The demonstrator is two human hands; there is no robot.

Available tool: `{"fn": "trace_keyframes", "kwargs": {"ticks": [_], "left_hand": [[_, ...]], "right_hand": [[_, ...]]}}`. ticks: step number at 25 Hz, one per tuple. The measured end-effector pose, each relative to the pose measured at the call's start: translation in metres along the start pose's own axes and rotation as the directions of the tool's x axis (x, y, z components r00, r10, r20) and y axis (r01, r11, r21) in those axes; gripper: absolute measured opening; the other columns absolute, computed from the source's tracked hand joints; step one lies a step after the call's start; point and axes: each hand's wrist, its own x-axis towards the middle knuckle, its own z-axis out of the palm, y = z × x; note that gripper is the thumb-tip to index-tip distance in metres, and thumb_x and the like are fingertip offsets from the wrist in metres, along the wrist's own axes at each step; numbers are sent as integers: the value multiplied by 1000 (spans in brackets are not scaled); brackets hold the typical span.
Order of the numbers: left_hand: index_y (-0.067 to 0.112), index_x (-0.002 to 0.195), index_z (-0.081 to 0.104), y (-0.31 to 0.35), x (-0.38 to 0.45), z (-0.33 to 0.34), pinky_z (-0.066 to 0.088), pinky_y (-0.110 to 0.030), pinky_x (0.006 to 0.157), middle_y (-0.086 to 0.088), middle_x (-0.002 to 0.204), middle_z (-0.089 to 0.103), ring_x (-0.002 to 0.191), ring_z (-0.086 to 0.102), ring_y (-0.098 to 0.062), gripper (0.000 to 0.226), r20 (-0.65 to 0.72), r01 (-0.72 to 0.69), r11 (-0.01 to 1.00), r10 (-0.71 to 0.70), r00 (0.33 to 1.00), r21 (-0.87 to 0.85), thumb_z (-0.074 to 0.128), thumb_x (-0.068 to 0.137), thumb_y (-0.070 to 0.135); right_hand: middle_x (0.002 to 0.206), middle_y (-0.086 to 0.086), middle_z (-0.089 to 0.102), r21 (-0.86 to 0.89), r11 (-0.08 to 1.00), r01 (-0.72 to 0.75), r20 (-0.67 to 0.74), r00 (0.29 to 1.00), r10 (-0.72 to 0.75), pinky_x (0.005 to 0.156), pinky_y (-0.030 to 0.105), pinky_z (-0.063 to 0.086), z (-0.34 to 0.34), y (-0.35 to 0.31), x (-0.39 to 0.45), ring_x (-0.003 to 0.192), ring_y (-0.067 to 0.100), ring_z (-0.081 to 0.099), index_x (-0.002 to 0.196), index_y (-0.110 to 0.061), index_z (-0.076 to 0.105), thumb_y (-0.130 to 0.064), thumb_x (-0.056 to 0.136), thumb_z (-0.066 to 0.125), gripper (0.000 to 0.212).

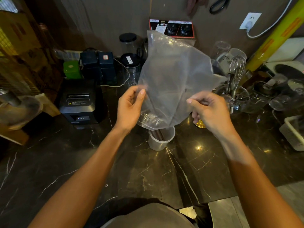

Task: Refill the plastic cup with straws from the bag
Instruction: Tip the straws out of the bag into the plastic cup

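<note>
A clear plastic bag (pixel 172 76) hangs upside down over a translucent plastic cup (pixel 160 140) on the dark marble counter. The bag's mouth points down at the cup's rim. My left hand (pixel 130 107) pinches the bag's left edge. My right hand (pixel 209 111) pinches its right edge. Dark straws (pixel 158 134) stand inside the cup, their upper ends hidden by the bag. The bag looks limp and flat.
A black receipt printer (pixel 79 102) stands to the left. Behind the bag are blender jars (pixel 130 68), dark boxes (pixel 98 66) and a green tin (pixel 72 69). Glassware and a whisk (pixel 236 71) crowd the right, with a white tray (pixel 294 134) at the right edge.
</note>
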Motion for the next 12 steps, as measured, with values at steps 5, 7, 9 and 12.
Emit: {"fn": "trace_keyframes", "kwargs": {"ticks": [5, 7, 9, 12], "left_hand": [[11, 122, 64, 8, 4, 4, 53, -14, 89, 11, 108, 70, 101, 68, 5, 20, 38, -22, 1000, 21, 999, 13, 55, 104, 10], [8, 124, 64, 5, 5, 4, 54, -15, 89, 9, 108, 70, 100, 68, 5, 22, 36, -16, 1000, 15, 999, 12, 54, 105, 10], [5, 127, 63, 2, 5, 2, 53, -15, 90, 5, 107, 69, 98, 67, 5, 25, 21, 1, 1000, -1, 1000, 18, 52, 106, 11], [3, 128, 63, -3, 3, 0, 53, -14, 89, 2, 102, 69, 95, 67, 4, 27, -11, 30, 999, -29, 1000, 28, 49, 107, 12]], "right_hand": [[50, -7, 64, -88, 996, -13, -8, 1000, 13, 58, 29, 55, 0, 1, 0, 43, 14, 59, 92, -15, 73, -25, 98, 71, 11], [53, -3, 66, -52, 999, 10, -41, 999, -13, 61, 30, 55, -3, -1, 1, 42, 17, 59, 91, -14, 72, -25, 97, 72, 14], [54, 6, 65, -29, 999, 33, -82, 996, -36, 59, 28, 54, -7, -4, 2, 40, 18, 58, 96, -10, 74, -23, 98, 72, 13], [56, 13, 63, 4, 1000, 17, -112, 994, -16, 49, 21, 50, -15, -6, 4, 43, 22, 59, 101, -8, 76, -20, 98, 71, 14]]}}
